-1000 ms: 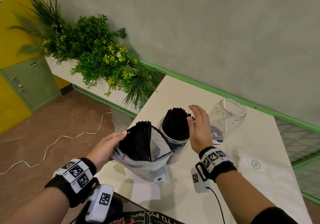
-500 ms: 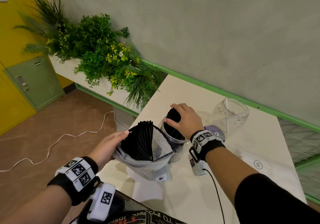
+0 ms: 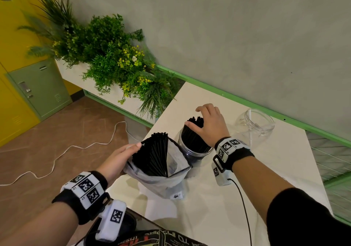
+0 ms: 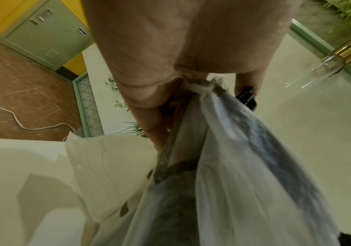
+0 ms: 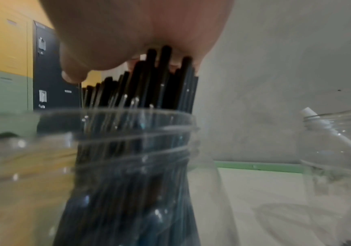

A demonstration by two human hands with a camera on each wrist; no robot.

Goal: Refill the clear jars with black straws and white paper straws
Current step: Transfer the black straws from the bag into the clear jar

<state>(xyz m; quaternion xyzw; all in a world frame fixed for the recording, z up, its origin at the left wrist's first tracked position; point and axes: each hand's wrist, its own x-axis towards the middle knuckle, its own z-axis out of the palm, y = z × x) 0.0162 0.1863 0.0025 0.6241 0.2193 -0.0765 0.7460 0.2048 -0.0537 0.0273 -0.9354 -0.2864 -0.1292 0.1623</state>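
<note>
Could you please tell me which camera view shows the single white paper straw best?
The right wrist view: the white paper straw leans large against the second clear jar's rim. The head view shows it small and faint through the glass; the left wrist view misses it.

straws [image 3: 193, 139]: black | table [image 3: 275, 169]: white | lockers [image 3: 39, 88]: green, yellow | wristbands [image 3: 85, 186]: black-white checks

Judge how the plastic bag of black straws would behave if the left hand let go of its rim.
The plastic bag is thin and creased, so it probably has no stiffness of its own. The left hand grips its rim, apparently keeping it open and upright. The black straws inside lean fanned to one side, so once released the bag would likely slump or tip and spill them.
</note>
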